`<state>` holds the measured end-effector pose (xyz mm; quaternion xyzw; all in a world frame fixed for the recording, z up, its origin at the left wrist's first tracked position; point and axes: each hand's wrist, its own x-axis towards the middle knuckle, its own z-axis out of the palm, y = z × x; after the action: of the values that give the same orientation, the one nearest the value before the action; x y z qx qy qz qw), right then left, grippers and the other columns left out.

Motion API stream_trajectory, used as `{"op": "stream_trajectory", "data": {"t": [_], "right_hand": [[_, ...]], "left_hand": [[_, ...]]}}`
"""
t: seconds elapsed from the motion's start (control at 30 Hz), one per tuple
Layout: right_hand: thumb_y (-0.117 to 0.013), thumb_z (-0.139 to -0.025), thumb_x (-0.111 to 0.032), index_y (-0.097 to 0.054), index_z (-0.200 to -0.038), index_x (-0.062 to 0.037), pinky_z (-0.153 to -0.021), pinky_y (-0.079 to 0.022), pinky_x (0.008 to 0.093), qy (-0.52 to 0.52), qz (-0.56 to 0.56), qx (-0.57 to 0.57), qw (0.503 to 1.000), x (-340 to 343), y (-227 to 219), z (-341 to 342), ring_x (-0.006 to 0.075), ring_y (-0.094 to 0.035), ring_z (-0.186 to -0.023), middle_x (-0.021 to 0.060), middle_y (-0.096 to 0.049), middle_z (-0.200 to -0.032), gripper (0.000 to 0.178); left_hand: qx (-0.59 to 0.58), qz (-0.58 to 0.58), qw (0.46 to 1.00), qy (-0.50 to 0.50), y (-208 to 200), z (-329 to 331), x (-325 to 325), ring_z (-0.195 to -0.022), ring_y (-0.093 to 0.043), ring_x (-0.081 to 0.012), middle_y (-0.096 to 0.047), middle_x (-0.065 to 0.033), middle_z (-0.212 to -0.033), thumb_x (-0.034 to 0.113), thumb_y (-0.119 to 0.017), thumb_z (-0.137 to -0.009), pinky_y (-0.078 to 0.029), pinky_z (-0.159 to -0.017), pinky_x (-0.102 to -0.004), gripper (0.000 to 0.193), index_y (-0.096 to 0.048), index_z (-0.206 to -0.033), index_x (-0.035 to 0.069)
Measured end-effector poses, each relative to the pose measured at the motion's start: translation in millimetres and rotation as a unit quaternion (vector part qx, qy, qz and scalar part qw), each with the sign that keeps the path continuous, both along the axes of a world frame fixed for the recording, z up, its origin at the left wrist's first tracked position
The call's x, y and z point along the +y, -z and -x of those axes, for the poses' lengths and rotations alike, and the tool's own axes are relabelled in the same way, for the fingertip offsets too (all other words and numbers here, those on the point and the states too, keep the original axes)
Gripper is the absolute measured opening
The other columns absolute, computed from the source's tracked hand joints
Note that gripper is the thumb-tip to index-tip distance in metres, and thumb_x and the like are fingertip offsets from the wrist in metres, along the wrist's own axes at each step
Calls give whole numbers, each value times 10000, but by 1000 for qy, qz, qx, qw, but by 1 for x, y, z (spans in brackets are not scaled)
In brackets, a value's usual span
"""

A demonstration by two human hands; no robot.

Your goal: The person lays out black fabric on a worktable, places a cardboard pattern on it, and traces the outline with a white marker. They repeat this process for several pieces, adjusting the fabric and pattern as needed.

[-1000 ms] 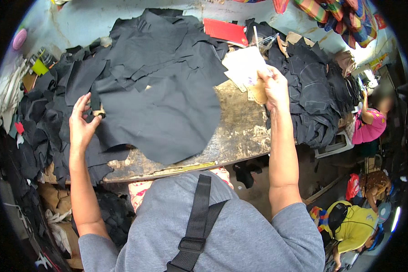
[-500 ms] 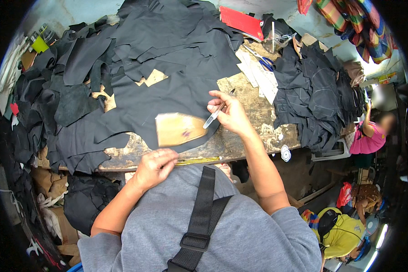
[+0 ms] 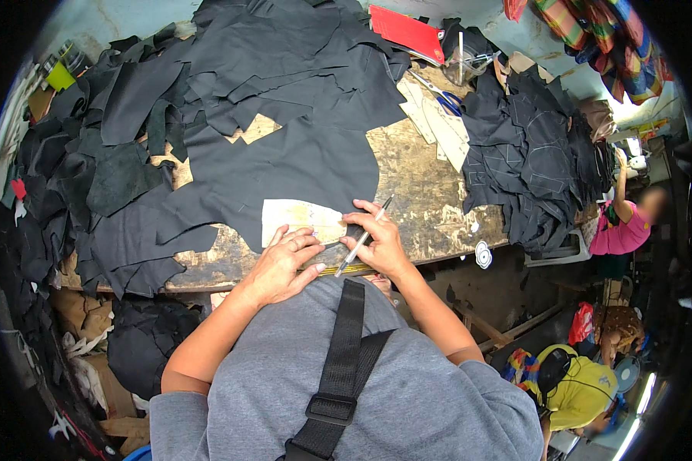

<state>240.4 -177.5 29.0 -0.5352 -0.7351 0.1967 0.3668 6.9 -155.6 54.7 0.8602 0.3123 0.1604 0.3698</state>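
A pale card pattern piece (image 3: 281, 217), wide at its left end and narrower at the right, lies flat on a black leather sheet (image 3: 300, 161) near the table's front edge. My left hand (image 3: 286, 265) rests on its lower part, fingers spread and pressing down. At the narrow end, my right hand (image 3: 380, 244) holds a pen (image 3: 355, 250) between thumb and fingers, the pen slanting across the hand. The right fingertips touch or nearly touch the card's edge. A yellow tape measure (image 3: 346, 270) lies along the front edge, partly behind my hands.
Heaped black leather scraps (image 3: 123, 173) cover the left; more marked black pieces (image 3: 523, 154) are piled right. Pale card patterns (image 3: 438, 127), blue-handled scissors (image 3: 446, 100), a red folder (image 3: 407, 33) and a clear container (image 3: 461, 67) sit at the back right. Co-workers (image 3: 623, 227) are farther right.
The card has come down flat onto the leather. My left hand has moved up onto it, and my right hand has lowered to its narrow end, the pen now tilted the other way up.
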Motion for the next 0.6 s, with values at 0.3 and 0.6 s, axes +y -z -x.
{"op": "stream_trajectory", "data": {"t": [0.3, 0.6], "right_hand": [[-773, -669, -320, -627, -1049, -112, -1010, -253, 588, 21, -14, -99, 995, -3, -10, 16, 291, -484, -1196, 39, -669, -1009, 457], [-724, -722, -338, -644, -1019, -115, -1030, -227, 553, 90, 6, -117, 989, 35, -4, -1, 275, -492, -1182, 30, -659, -1031, 379]], "left_hand": [[-75, 12, 997, -25, 9, 0, 2, -1141, -523, -302, -618, -133, -1072, 188, -639, -805, -304, -1028, -485, 296, -632, -1049, 20], [-92, -120, 985, -80, 9, -17, 11, -1174, -491, -322, -584, -140, -1123, 104, -630, -783, -355, -999, -466, 303, -613, -1073, 21]]}}
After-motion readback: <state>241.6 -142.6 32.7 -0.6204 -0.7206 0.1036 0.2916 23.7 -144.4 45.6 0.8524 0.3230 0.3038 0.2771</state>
